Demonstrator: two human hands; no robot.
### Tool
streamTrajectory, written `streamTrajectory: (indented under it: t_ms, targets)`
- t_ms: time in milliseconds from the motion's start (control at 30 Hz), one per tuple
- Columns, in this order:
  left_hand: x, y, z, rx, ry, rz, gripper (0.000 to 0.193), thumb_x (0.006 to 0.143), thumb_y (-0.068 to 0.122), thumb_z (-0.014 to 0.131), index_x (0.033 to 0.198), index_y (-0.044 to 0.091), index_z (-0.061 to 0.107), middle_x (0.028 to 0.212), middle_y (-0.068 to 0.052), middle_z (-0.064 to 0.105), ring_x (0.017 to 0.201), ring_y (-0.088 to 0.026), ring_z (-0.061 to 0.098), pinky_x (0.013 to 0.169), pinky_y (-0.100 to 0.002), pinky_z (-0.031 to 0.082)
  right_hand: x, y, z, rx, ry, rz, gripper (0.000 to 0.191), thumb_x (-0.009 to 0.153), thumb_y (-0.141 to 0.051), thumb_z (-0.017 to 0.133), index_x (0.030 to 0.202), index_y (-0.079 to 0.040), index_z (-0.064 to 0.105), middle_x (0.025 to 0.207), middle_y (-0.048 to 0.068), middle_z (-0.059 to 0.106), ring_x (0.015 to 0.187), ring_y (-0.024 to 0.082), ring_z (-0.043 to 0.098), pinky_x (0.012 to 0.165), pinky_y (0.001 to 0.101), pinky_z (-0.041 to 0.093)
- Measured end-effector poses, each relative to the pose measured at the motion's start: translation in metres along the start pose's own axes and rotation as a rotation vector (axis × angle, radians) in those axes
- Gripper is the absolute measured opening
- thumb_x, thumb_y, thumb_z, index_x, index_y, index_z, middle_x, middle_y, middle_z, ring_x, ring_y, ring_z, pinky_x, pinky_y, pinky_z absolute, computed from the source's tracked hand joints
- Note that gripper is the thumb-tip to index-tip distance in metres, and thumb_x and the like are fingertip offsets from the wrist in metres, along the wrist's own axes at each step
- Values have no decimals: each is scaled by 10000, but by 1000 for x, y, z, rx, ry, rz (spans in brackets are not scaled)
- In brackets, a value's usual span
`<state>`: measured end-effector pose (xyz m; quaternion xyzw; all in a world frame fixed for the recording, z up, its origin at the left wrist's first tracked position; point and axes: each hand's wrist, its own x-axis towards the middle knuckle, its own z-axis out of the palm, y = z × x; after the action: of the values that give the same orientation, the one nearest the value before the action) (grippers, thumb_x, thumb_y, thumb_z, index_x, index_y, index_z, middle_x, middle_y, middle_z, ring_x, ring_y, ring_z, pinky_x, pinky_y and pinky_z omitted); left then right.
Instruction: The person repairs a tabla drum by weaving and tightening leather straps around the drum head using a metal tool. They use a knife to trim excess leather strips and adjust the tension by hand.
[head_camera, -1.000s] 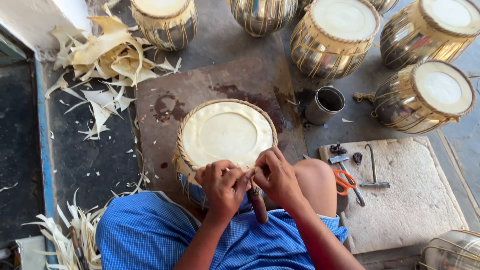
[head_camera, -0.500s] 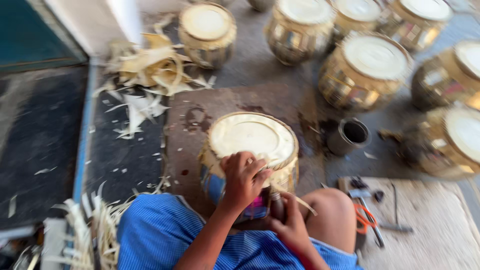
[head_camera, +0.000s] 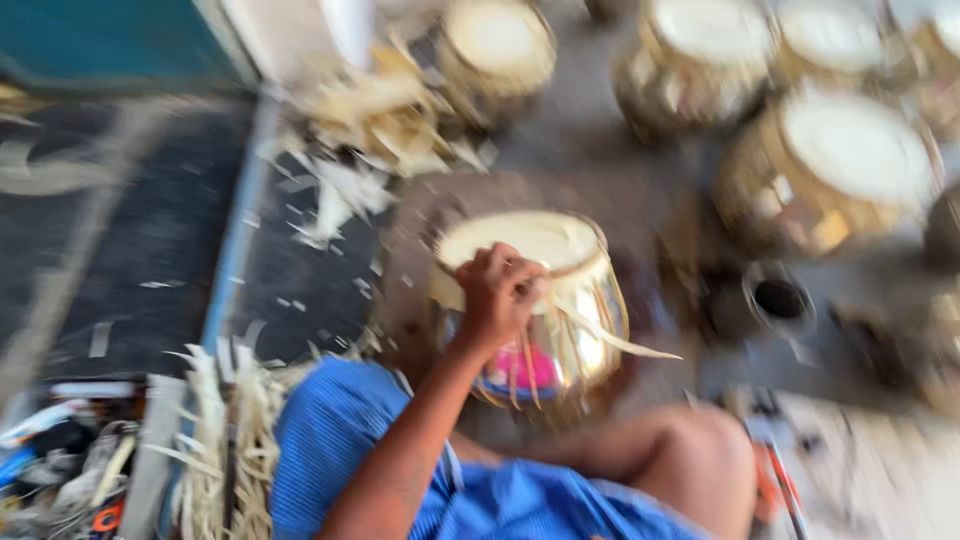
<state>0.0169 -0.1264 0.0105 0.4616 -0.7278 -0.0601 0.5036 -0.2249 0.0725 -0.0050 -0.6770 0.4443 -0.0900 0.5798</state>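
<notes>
Head view, strongly blurred by motion. A brass-coloured drum (head_camera: 545, 300) with a pale skin head stands on the floor (head_camera: 600, 120) at the centre of the scene, just beyond the person's bare knee (head_camera: 690, 450) and blue garment (head_camera: 350, 450). The left hand (head_camera: 497, 290) lies on the near rim of the drum, where the skin meets the metal shell; its fingers are curled in a closed grip, and pale strips (head_camera: 600, 335) run from under it down and to the right across the shell, though the blur does not show for certain whether the strips are clasped. The right hand is not in view. A pink patch shows low on the near side of the shell. To the right of the drum, near it but apart, stands a small dark cup (head_camera: 778, 298). Farther off, along the far and right edges, stand several more drums (head_camera: 830, 165) of the same kind, well apart from the hand. A heap of pale scraps (head_camera: 370, 120) lies far left of the drum, and a bundle of pale straps (head_camera: 230, 440) lies at the near left, beside the blue garment. Orange-handled scissors (head_camera: 768, 480) lie at the near right, by the knee
</notes>
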Motion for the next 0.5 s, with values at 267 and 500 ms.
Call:
streamTrajectory:
  t_ms: [267,500]
  targets:
    - [-86,61,-1,-68,-107,116,154,840,203,756,988,227,719,1112,48,649,1021,-217,579,975,-464,309,-4,5,12,-61,757,-54,249,872,-185,709,1068,-54,629,897,115,641,688,260,631,602,369,510]
    - [-94,81,-14,-89,-244,-21,335,891,199,755,1206,136,662,1132,-13,635,1064,-231,555,939,-449,295,50,-31,-6,-173,868,-21,215,871,-239,739,904,-47,649,810,100,627,635,260,622,588,369,503]
